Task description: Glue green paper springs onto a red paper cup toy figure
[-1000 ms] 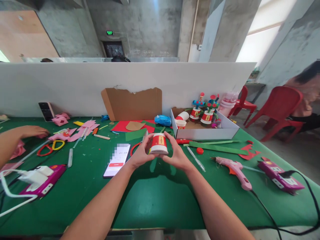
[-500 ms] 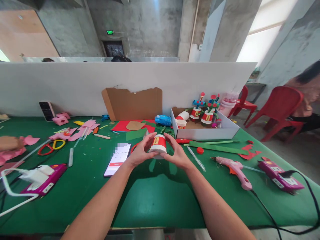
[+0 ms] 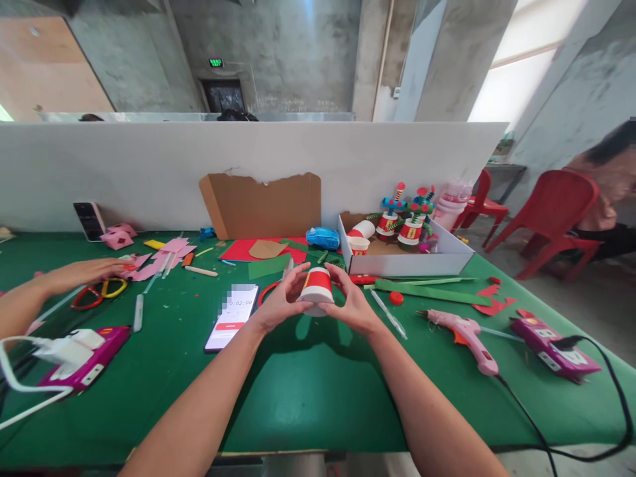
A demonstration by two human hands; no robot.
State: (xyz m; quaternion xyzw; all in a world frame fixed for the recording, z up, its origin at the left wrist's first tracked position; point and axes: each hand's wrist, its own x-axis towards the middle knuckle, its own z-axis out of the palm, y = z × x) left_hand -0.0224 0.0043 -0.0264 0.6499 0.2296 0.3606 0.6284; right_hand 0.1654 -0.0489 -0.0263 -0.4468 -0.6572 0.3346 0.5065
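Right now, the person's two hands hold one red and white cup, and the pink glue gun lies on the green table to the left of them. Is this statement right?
The side is wrong. The left hand and right hand do hold one red and white cup, but in the head view the pink glue gun lies on the green table to the right of them.

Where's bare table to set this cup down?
Bare green table lies between the left forearm and right forearm, between the phone and left power strip, and between the right forearm and glue gun. Crowded: far left, with pink paper and another person's hand; beyond the cup, with paper sheets and white box.
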